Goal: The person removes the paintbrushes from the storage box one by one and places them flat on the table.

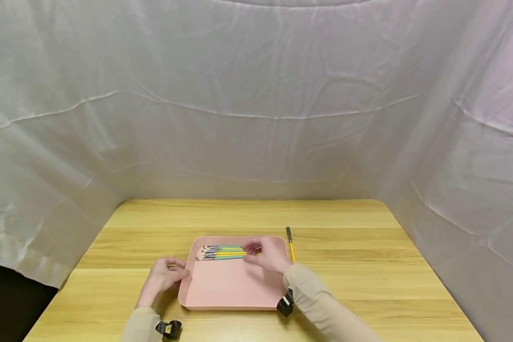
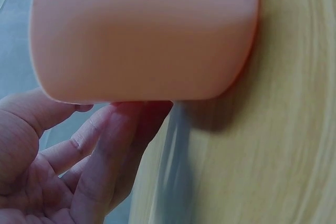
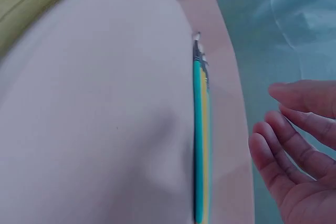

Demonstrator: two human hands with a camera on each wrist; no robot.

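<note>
A pink rectangular tray [image 1: 235, 287] lies on the table, with several slim paintbrushes [image 1: 224, 252] side by side along its far side. Their handles are teal and yellow, and the pale bristles point left. My left hand [image 1: 164, 278] grips the tray's left wall; in the left wrist view its fingertips [image 2: 123, 111] meet the wall's edge. Over the handle ends hovers my right hand [image 1: 268, 255], fingers loosely bent and parted from the thumb. The right wrist view shows nothing between its fingers [image 3: 283, 135], while the brushes [image 3: 198, 140] lie apart from them.
A thicker yellow brush [image 1: 291, 244] with a dark end lies outside the tray, by its far right corner. The wooden table [image 1: 367, 280] extends around the tray. Pale grey curtains [image 1: 256, 142] hang behind and at both sides.
</note>
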